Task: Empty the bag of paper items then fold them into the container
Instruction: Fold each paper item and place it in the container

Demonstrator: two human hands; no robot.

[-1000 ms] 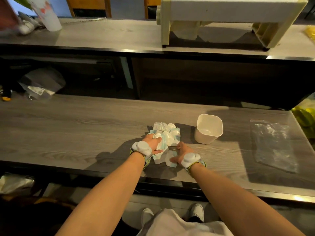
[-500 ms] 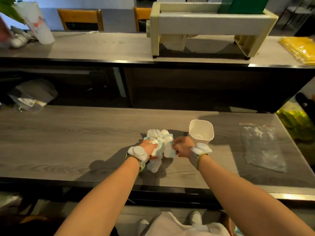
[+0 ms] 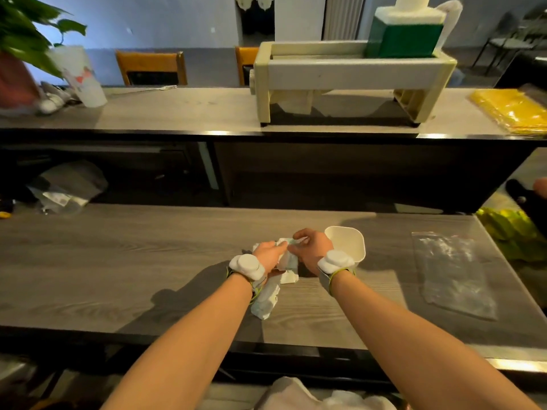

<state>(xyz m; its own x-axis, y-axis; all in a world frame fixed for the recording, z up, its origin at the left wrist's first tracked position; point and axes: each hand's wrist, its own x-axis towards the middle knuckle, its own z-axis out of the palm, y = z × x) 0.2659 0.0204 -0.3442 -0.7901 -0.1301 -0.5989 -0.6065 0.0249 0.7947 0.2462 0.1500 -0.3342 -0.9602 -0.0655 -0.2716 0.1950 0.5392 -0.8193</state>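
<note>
A bunch of crumpled white and pale blue paper items point(image 3: 286, 259) sits on the grey wooden table point(image 3: 118, 270), just left of a white plastic container point(image 3: 349, 244). My left hand point(image 3: 268, 253) grips the bunch from the left. My right hand point(image 3: 310, 247) pinches its top from the right, close against the container's near left side. One paper piece point(image 3: 266, 300) trails down from under my left wrist onto the table. The empty clear plastic bag point(image 3: 453, 273) lies flat at the right.
A raised counter point(image 3: 183, 113) runs behind the table, carrying a cream machine point(image 3: 349, 81), a white cup point(image 3: 83, 75), a plant and a yellow sheet stack point(image 3: 515, 110). A crumpled bag point(image 3: 65, 187) lies on the shelf at the left.
My right hand rose from the table's front to the top of the paper bunch beside the container. Both hands now gather the papers. My head tilted up.
</note>
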